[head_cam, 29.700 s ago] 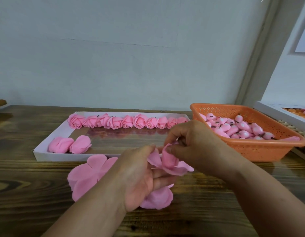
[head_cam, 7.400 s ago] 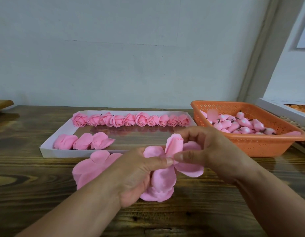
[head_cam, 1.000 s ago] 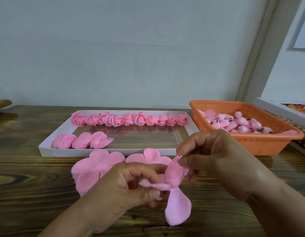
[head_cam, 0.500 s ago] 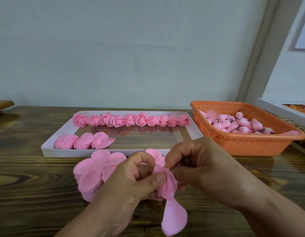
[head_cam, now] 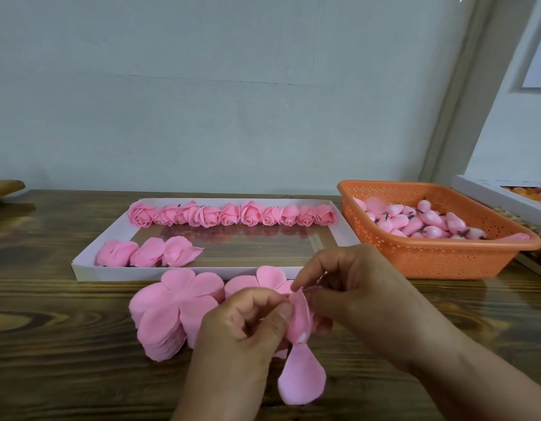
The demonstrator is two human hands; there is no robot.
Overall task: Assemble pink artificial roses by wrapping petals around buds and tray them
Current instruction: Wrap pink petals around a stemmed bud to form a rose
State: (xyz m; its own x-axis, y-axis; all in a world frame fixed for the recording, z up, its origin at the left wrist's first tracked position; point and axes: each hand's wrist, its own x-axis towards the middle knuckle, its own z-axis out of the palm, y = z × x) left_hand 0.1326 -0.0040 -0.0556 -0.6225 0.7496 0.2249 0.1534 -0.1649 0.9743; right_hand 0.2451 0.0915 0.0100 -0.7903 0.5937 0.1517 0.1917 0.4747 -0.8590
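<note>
Two hands: left hand [head_cam: 248, 326] and right hand [head_cam: 354, 290] both pinch one pink petal piece [head_cam: 299, 323] over the tabletop [head_cam: 65, 344].
Petal stack [head_cam: 175, 311]: at 9 o'clock of the hands.
Tray [head_cam: 90, 271]: at 12 o'clock, roses [head_cam: 232, 214] along its far edge.
Basket [head_cam: 439, 259]: at 2 o'clock, holding buds [head_cam: 427, 221].

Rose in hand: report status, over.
Left hand and right hand both pinching the rose, fingers curled. One petal hanging loose, unwrapped. Tray has room; nothing blocking.

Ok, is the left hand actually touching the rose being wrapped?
Touching. The head view shows the left hand pinching the half-wrapped rose with thumb and fingers; the right hand grips its other side.
</note>
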